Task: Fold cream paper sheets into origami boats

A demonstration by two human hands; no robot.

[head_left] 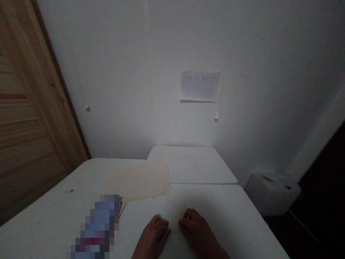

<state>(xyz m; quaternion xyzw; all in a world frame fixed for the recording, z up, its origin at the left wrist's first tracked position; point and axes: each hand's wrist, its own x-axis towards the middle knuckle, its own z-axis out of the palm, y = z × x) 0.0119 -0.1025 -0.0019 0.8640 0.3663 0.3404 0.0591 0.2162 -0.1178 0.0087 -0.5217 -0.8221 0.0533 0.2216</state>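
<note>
My left hand and my right hand rest close together at the near edge of the white table. Their fingers are curled in, and a small, thin cream-coloured sheet shows in the gap between them. Both sets of fingertips pinch its sides; most of the sheet is hidden or blends into the tabletop. Beyond my left hand lies a stack of thin cream sheets with uneven edges. Whether they are paper or something else, I cannot tell.
Left of my hands is a pixelated blue and red object, with a thin dark stick beside it. White tabletops meet the wall, where a printed table sheet hangs. A pale box stands at right, a wooden door at left.
</note>
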